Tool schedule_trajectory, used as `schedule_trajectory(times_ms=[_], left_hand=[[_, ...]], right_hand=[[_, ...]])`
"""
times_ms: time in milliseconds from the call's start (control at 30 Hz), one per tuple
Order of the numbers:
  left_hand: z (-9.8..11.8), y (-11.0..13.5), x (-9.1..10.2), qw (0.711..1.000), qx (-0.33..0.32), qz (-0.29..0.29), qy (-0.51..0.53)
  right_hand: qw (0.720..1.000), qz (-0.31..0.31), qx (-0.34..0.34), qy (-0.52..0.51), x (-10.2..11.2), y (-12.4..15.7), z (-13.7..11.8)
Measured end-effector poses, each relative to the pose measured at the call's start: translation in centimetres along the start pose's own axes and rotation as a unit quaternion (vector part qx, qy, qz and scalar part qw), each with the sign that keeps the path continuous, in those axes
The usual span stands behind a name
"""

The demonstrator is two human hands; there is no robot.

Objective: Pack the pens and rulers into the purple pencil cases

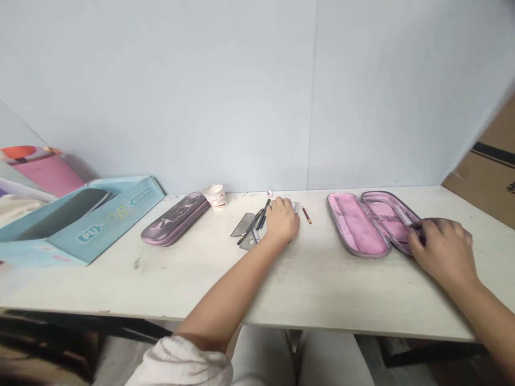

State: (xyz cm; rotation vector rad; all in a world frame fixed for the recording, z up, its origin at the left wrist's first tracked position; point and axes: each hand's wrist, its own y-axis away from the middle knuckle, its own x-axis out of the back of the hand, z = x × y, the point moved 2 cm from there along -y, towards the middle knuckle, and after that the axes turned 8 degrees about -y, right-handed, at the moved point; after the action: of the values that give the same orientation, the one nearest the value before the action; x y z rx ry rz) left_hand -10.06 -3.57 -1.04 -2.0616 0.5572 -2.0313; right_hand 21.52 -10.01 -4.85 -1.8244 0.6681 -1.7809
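Note:
My left hand (pixel 282 220) is bent down over a small pile of stationery in the middle of the table, its fingers curled; whatever they grip is hidden under them. Dark pens (pixel 263 214) and clear set squares (pixel 249 239) lie against its left side. A short brown pencil-like stick (pixel 307 215) is a little to its right. On the right, a pink-lined pencil case (pixel 364 228) lies unfolded. My right hand (pixel 446 249) is closed around the dark end of a pale-barrelled pen (pixel 404 216), over the right half of that case.
A closed dark pencil case (pixel 175 220) with pink edging lies left of the pile, touching or close to a paper cup (pixel 216 196). Farther left stands a light-blue box (pixel 116 217) with a dark object inside. A small white piece (pixel 270 193) lies near the wall.

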Motion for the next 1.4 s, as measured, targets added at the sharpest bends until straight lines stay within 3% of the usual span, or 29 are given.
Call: schedule_trajectory(times_ms=[133,233,300,400,467,500,600,633,700,800,1000,1133,1200,1300,1400], left_hand=[[-2.8,0.9,-1.7,0.996,0.033,-0.077,-0.012],[-3.6,1.2,-2.1,0.994,0.034,-0.087,0.051],[-4.0,1.3,-1.7,0.982,0.034,-0.076,0.167],[-4.7,1.8,-0.7,0.929,0.014,-0.093,0.359],[-4.9,2.5,-0.2,0.883,0.000,-0.140,0.448],[-4.9,2.9,0.0,0.850,-0.001,-0.173,0.497],[-4.3,4.4,0.3,0.694,0.013,-0.281,0.662],[-4.1,4.7,0.3,0.647,0.022,-0.305,0.699],[-3.7,5.2,0.2,0.597,0.050,-0.316,0.736],[-3.3,5.2,0.0,0.577,0.098,-0.307,0.750],[-2.7,5.1,-0.3,0.615,0.106,-0.310,0.717],[-2.3,5.0,-0.6,0.591,0.095,-0.278,0.751],[-2.8,4.5,-0.2,0.561,0.101,-0.225,0.790],[-4.4,3.3,0.6,0.505,0.134,-0.120,0.844],[-6.1,2.3,1.2,0.477,0.139,-0.040,0.867]], right_hand=[[0.998,0.004,0.045,-0.045,0.4,-1.2,-4.3],[0.990,0.004,0.088,-0.109,0.7,-2.4,-8.3],[0.979,0.003,0.114,-0.168,0.8,-3.3,-11.2],[0.948,-0.014,0.102,-0.303,0.6,-4.6,-15.3],[0.893,-0.054,0.036,-0.444,0.1,-5.5,-17.9],[0.848,-0.086,-0.010,-0.523,-0.3,-5.9,-19.1],[0.685,-0.191,-0.112,-0.694,-1.4,-6.4,-22.0],[0.645,-0.218,-0.128,-0.721,-1.7,-6.4,-22.7],[0.605,-0.246,-0.144,-0.743,-1.9,-6.0,-23.4],[0.604,-0.228,-0.148,-0.749,-1.6,-5.2,-23.5],[0.584,-0.155,-0.167,-0.779,-1.2,-4.8,-22.8],[0.559,-0.038,-0.245,-0.791,-1.9,-5.8,-20.9],[0.537,-0.024,-0.281,-0.795,-2.3,-6.0,-20.1],[0.545,-0.100,-0.292,-0.779,-2.5,-5.8,-20.3],[0.580,-0.257,-0.234,-0.737,-1.9,-4.9,-21.9]])
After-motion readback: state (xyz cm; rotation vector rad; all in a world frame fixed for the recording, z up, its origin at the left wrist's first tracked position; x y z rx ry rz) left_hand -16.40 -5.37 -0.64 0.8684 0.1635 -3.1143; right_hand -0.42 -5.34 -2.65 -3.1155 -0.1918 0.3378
